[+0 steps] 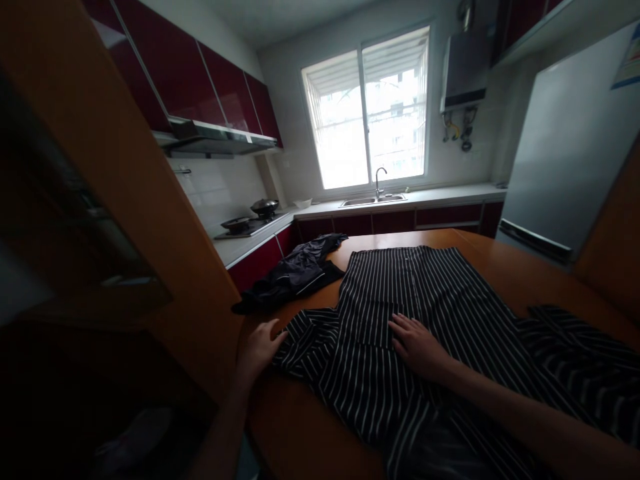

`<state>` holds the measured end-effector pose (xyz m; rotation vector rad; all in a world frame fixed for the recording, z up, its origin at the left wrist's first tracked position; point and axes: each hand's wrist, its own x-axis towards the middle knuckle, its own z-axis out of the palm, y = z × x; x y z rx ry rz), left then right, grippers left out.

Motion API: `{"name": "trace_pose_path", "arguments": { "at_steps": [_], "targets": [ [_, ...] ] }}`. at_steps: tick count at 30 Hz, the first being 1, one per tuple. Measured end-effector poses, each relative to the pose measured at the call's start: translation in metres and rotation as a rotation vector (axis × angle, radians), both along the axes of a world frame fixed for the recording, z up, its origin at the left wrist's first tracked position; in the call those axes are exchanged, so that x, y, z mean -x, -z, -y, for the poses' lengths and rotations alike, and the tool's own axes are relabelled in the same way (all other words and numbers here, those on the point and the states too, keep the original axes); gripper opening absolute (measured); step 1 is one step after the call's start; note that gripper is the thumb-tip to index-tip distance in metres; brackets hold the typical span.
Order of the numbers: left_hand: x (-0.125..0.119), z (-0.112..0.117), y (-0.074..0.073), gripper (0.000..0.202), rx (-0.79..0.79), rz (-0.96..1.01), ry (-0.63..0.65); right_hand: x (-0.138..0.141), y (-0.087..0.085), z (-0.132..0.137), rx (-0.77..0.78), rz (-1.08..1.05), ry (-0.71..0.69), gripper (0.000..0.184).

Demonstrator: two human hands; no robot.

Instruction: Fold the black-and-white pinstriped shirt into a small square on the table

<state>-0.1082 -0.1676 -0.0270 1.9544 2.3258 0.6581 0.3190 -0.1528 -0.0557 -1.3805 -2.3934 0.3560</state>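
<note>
Beyond hands [416, 343] on striped shirt [370, 317], fridge label [629, 63] is illegible.

On the desk [500, 257] before me lies a shirt [430, 287], my right grip [419, 345] upon it, my left grip [261, 347] at its sleeve [313, 333]. Behind that sleeve, leftward, lies another garment [295, 270].

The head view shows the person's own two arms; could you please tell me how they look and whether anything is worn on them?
The left forearm and right forearm are bare and slender, with no sleeve in view. The left grip and right grip are ungloved human hands. No watch or bracelet shows; dim light hides finer marks.
</note>
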Motion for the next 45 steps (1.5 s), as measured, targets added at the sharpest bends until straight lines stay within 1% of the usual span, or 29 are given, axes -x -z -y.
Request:
{"name": "trace_pose_path", "arguments": {
  "at_steps": [2,4,5,8,10,12,16,18,22,24,25,28,29,31,34,36,37,39,40,41,42,43,45],
  "targets": [
    [-0.004,0.01,0.003,0.053,-0.04,0.01,0.118,0.0,-0.001,0.0,-0.002,0.007,0.0,0.056],
    [-0.011,0.021,-0.001,0.056,-0.024,0.009,0.226,0.0,-0.001,0.001,-0.005,0.019,0.006,0.056],
    [-0.015,0.026,-0.004,0.057,0.005,0.0,0.248,0.0,-0.001,0.001,-0.006,0.023,0.01,0.056],
    [-0.025,0.041,-0.015,0.063,0.085,-0.058,0.229,0.0,0.0,0.001,-0.011,0.021,0.015,0.056],
    [-0.029,0.05,-0.02,0.065,0.102,-0.098,0.221,0.0,0.002,0.0,-0.02,0.016,0.008,0.055],
    [-0.031,0.057,-0.024,0.065,0.115,-0.115,0.249,-0.001,0.003,0.0,-0.03,0.013,0.003,0.055],
    [-0.034,0.063,-0.023,0.061,0.179,-0.12,0.333,-0.001,0.005,-0.001,-0.046,0.009,0.009,0.054],
    [-0.036,0.066,-0.02,0.06,0.206,-0.155,0.328,-0.001,0.006,-0.001,-0.055,0.014,0.008,0.054],
    [-0.04,0.07,-0.019,0.07,0.318,-0.246,0.329,-0.001,0.005,-0.001,-0.078,0.019,-0.001,0.053],
    [-0.041,0.068,-0.022,0.07,0.339,-0.265,0.337,-0.001,0.005,-0.001,-0.083,0.016,0.0,0.053],
    [-0.041,0.066,-0.025,0.067,0.324,-0.263,0.332,-0.001,0.005,-0.001,-0.086,0.014,0.001,0.053],
    [-0.036,0.052,-0.037,0.044,0.253,-0.187,0.346,-0.001,0.008,-0.002,-0.097,-0.011,0.0,0.052],
    [-0.033,0.046,-0.043,0.04,0.239,-0.148,0.358,-0.001,0.009,-0.003,-0.101,-0.025,-0.001,0.051],
    [-0.027,0.03,-0.056,0.043,0.21,-0.078,0.358,-0.001,0.012,-0.004,-0.104,-0.053,-0.003,0.05],
    [-0.027,0.005,-0.084,0.048,0.076,-0.008,0.274,-0.001,0.011,-0.005,-0.106,-0.131,0.014,0.047],
    [-0.04,-0.008,-0.107,0.05,-0.037,0.076,0.255,-0.002,0.006,-0.006,-0.122,-0.246,0.032,0.044],
    [-0.05,-0.014,-0.118,0.051,-0.08,0.134,0.268,-0.002,0.003,-0.007,-0.125,-0.323,0.034,0.042],
    [-0.08,-0.023,-0.136,0.052,-0.114,0.259,0.337,-0.003,-0.006,-0.007,-0.088,-0.506,0.025,0.04],
    [-0.098,-0.026,-0.141,0.053,-0.113,0.307,0.38,-0.004,-0.01,-0.008,-0.043,-0.606,0.018,0.041],
    [-0.118,-0.029,-0.142,0.054,-0.103,0.348,0.435,-0.005,-0.014,-0.008,0.016,-0.708,0.014,0.043],
    [-0.138,-0.032,-0.139,0.054,-0.078,0.39,0.493,-0.006,-0.018,-0.008,0.086,-0.805,0.014,0.046],
    [-0.159,-0.034,-0.132,0.055,-0.037,0.423,0.545,-0.007,-0.021,-0.009,0.163,-0.893,0.018,0.052],
    [-0.198,-0.035,-0.109,0.058,0.032,0.461,0.622,-0.011,-0.024,-0.009,0.318,-1.022,0.041,0.064]
  ]
}}
